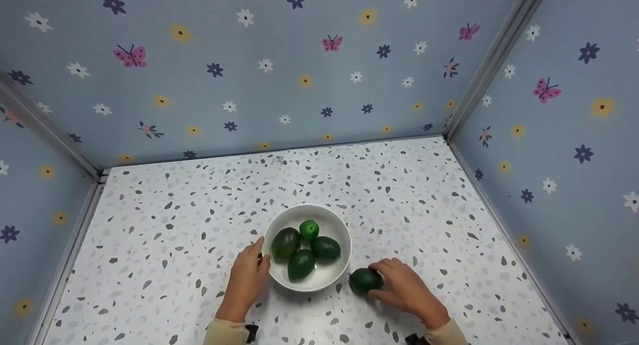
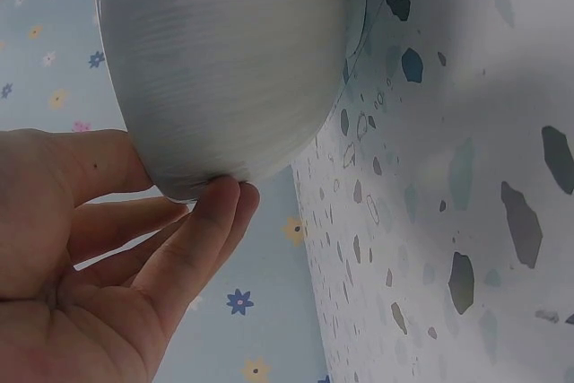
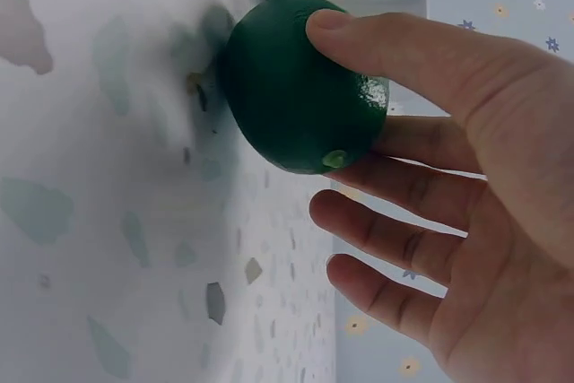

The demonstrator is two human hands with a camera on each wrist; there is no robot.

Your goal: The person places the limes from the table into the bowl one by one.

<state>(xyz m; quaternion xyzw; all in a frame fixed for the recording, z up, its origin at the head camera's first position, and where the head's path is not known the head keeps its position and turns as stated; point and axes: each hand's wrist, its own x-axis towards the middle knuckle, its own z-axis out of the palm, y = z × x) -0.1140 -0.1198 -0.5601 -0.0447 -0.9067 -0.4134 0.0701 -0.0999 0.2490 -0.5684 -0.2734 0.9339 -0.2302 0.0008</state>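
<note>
A white bowl (image 1: 348, 235) stands on the speckled tabletop, holding several green fruits. My left hand (image 1: 248, 275) is at the bowl's left side; in the left wrist view its thumb passes behind the rim while fingertips (image 2: 220, 199) press the outer wall. To the right of the bowl, my right hand (image 1: 405, 287) pinches a glossy dark green fruit (image 1: 365, 281) between thumb and finger. Seen from the right wrist, this rounded fruit (image 3: 287, 96) has a small pale nub, and the other fingers lie spread below it.
Inside the bowl lie a large brownish-green fruit (image 1: 286, 244), two dark green fruits (image 1: 301, 265) and a smaller bright green one (image 1: 309, 229). Blue flowered panels rise behind the tabletop (image 1: 199, 200) and on both sides, with metal strips (image 1: 491, 60) along the corners.
</note>
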